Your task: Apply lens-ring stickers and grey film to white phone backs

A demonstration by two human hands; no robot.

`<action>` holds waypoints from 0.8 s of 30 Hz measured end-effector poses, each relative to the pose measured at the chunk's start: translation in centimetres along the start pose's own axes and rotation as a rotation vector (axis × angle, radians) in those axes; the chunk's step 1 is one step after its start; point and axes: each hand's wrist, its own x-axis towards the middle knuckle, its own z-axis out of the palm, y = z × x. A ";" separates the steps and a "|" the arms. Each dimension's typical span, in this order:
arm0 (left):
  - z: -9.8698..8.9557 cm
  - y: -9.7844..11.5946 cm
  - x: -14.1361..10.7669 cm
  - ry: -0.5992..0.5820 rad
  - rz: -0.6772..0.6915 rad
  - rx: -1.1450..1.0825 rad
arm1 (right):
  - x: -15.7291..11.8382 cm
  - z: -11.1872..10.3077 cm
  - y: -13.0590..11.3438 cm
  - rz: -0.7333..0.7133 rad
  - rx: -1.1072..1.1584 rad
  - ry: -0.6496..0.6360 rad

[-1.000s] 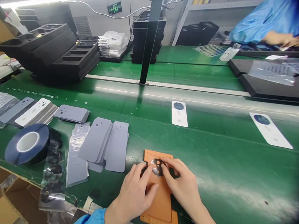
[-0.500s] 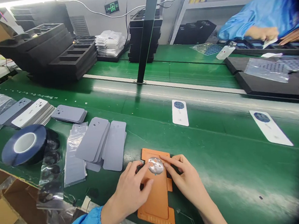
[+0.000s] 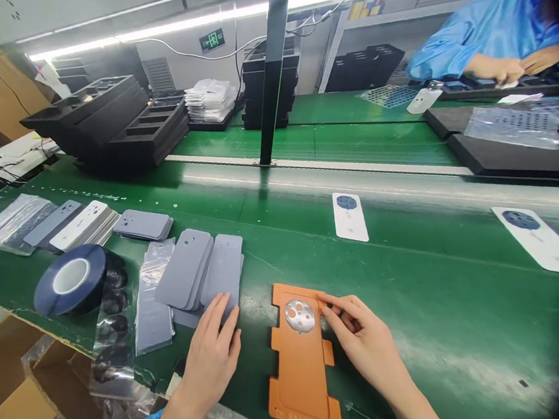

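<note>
In front of me lies an orange jig plate point(image 3: 301, 370) with notched edges and a shallow recess. A round, shiny silver film with several holes point(image 3: 299, 316) sits near its top. My right hand point(image 3: 361, 333) has its thumb and index finger at the jig's upper right edge, other fingers curled. My left hand point(image 3: 210, 346) reaches over the lower end of the right-hand stack of grey phone-shaped panels point(image 3: 223, 266), its fingers stretched out and partly covering the panels. Another grey panel stack point(image 3: 184, 270) overlaps it on the left.
White panels with dark round patches lie at centre point(image 3: 350, 219) and right point(image 3: 546, 241). A blue tape roll point(image 3: 70, 280) with a clear strip of dark discs point(image 3: 112, 325) is at left. Black foam trays point(image 3: 106, 130) stand behind. Across the bench, a person in blue sleeves point(image 3: 479, 29) handles something.
My left hand has left the silver film and moved left to the grey panels. My right hand stays at the jig's edge. The camera view has tilted up and shifted slightly left.
</note>
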 end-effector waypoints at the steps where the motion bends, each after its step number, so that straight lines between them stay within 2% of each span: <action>1: 0.0 -0.2 -0.1 0.006 0.020 -0.004 | 0.0 0.0 0.1 0.004 0.004 -0.001; 3: -0.2 -0.3 0.0 0.048 0.052 -0.032 | 0.0 0.1 0.1 0.008 0.015 0.001; 7: -0.9 -0.1 0.7 0.221 0.099 -0.123 | -0.1 0.1 -0.4 0.003 0.064 0.042; 9: -1.5 0.3 1.2 0.288 0.129 -0.165 | -0.4 0.2 -0.9 0.049 0.122 0.050; 11: -1.9 1.1 1.4 0.304 0.179 -0.195 | -0.7 0.4 -1.3 0.125 0.248 0.014; 14: -2.0 3.0 1.3 0.254 0.304 -0.232 | -1.1 0.9 -1.9 0.166 0.523 -0.080; 17: -1.4 5.2 0.6 0.205 0.386 -0.288 | -1.2 1.3 -2.3 0.172 0.688 -0.064; 20: -0.6 6.7 -0.1 0.124 0.410 -0.315 | -0.9 1.2 -2.4 0.213 0.723 -0.044; 24: -0.2 6.8 -0.8 -0.035 0.425 -0.241 | -0.9 0.6 -2.2 0.172 0.673 -0.074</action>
